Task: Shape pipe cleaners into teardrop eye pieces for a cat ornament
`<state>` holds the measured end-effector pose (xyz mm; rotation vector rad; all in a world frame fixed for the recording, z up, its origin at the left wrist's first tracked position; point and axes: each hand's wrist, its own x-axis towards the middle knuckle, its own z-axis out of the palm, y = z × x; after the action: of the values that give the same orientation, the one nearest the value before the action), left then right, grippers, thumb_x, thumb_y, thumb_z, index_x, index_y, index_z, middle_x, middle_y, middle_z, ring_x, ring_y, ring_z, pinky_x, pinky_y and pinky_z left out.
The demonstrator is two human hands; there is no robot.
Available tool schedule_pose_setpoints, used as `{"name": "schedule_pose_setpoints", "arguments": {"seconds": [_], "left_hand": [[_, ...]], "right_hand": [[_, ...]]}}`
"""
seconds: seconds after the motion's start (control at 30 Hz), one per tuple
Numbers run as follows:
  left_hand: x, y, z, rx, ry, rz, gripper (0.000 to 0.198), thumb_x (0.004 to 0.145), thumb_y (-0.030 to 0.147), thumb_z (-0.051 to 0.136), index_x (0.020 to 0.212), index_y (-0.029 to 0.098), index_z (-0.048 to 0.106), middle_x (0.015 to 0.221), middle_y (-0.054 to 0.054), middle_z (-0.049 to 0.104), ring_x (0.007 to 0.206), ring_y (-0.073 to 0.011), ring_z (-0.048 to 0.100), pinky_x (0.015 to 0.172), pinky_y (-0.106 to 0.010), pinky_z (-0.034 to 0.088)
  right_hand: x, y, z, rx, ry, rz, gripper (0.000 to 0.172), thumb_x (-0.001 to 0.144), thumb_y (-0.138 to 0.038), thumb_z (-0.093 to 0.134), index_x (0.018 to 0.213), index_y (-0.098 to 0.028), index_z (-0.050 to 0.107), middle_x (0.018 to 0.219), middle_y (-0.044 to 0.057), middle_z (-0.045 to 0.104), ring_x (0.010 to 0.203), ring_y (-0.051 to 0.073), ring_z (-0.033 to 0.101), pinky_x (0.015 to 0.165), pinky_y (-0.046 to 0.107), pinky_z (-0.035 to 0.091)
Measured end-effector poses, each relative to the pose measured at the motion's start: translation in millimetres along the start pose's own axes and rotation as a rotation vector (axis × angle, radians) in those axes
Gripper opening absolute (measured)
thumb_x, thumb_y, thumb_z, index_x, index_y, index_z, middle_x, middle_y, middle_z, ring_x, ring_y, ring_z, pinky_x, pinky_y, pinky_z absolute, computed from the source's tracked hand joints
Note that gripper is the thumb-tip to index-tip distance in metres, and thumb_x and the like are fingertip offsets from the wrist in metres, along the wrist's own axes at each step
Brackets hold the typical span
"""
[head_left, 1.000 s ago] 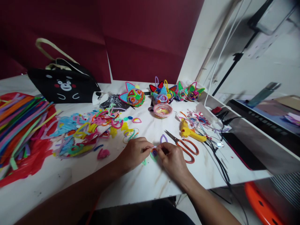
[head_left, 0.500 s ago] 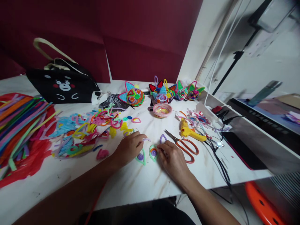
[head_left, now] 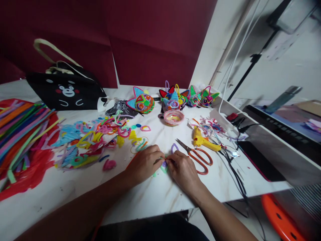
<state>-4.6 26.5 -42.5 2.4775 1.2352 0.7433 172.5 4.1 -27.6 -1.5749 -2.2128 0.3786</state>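
Observation:
My left hand (head_left: 147,162) and my right hand (head_left: 184,170) meet over the front of the white table, fingertips nearly touching. Both are pinched at a small orange and green bit, too small to make out clearly. Just beneath the fingers lies a green loop with a purple centre (head_left: 164,166), partly hidden. A purple loop (head_left: 174,147) rests behind my right hand. Orange-handled scissors (head_left: 198,156) lie open to the right of it. Green and orange pieces (head_left: 141,145) sit beyond my left hand.
Cut pipe-cleaner pieces (head_left: 95,134) cover the left, beside a red bag of stems (head_left: 22,187). Behind stand a pink bowl (head_left: 173,118) and several colourful cat-eared heads (head_left: 144,103). A yellow glue gun (head_left: 205,142), cables and a black phone (head_left: 260,160) lie right.
My left hand has moved right and closer, its fingertips now meeting those of my right hand. The purple strip at my left fingertips no longer shows, and green and orange pieces behind are uncovered.

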Motion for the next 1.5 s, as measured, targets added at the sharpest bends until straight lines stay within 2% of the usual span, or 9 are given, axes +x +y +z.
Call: {"name": "schedule_pose_setpoints", "arguments": {"seconds": [0.7, 0.83, 0.97, 1.07, 1.5], "left_hand": [[5, 7, -2.1, -0.062, -0.026, -0.099, 0.013, 0.084, 0.009, 0.058, 0.08, 0.018, 0.067, 0.083, -0.001, 0.062, 0.081, -0.0144, 0.06, 0.073, -0.025, 0.043], [4, 6, -1.7, -0.049, -0.03, -0.095, 0.014, 0.084, 0.009, 0.057, 0.081, 0.019, 0.068, 0.084, -0.001, 0.063, 0.082, -0.0144, 0.06, 0.073, -0.025, 0.043], [4, 6, -0.5, -0.028, -0.027, -0.086, 0.015, 0.084, 0.009, 0.057, 0.08, 0.018, 0.068, 0.082, -0.001, 0.062, 0.082, -0.0147, 0.06, 0.073, -0.025, 0.043], [4, 7, -1.2, -0.024, -0.031, -0.092, 0.014, 0.084, 0.01, 0.058, 0.081, 0.018, 0.069, 0.082, -0.001, 0.062, 0.081, -0.0147, 0.06, 0.072, -0.024, 0.044], [5, 10, -2.0, -0.034, -0.018, -0.094, 0.013, 0.083, 0.009, 0.059, 0.081, 0.018, 0.069, 0.082, -0.002, 0.063, 0.079, -0.0143, 0.061, 0.071, -0.024, 0.045]], "right_hand": [[2, 0, 2, 0.067, -0.012, 0.048, 0.015, 0.09, -0.015, 0.057, 0.084, -0.019, 0.07, 0.082, 0.003, 0.066, 0.071, 0.016, 0.06, 0.062, 0.026, 0.037], [-5, 2, -1, 0.119, 0.013, 0.007, 0.013, 0.089, -0.015, 0.055, 0.087, -0.018, 0.068, 0.084, 0.004, 0.063, 0.074, 0.016, 0.059, 0.065, 0.026, 0.04], [-17, 2, -2, 0.141, 0.016, -0.051, 0.004, 0.084, -0.018, 0.061, 0.088, -0.017, 0.063, 0.087, 0.005, 0.06, 0.078, 0.018, 0.058, 0.067, 0.027, 0.043], [-23, 2, 1, 0.127, 0.013, -0.083, 0.008, 0.082, -0.02, 0.064, 0.09, -0.017, 0.062, 0.088, 0.006, 0.06, 0.08, 0.02, 0.057, 0.07, 0.029, 0.044], [-24, 6, 10, 0.127, 0.063, -0.097, 0.004, 0.086, -0.02, 0.06, 0.088, -0.018, 0.062, 0.087, 0.005, 0.06, 0.076, 0.018, 0.057, 0.066, 0.028, 0.044]]}}
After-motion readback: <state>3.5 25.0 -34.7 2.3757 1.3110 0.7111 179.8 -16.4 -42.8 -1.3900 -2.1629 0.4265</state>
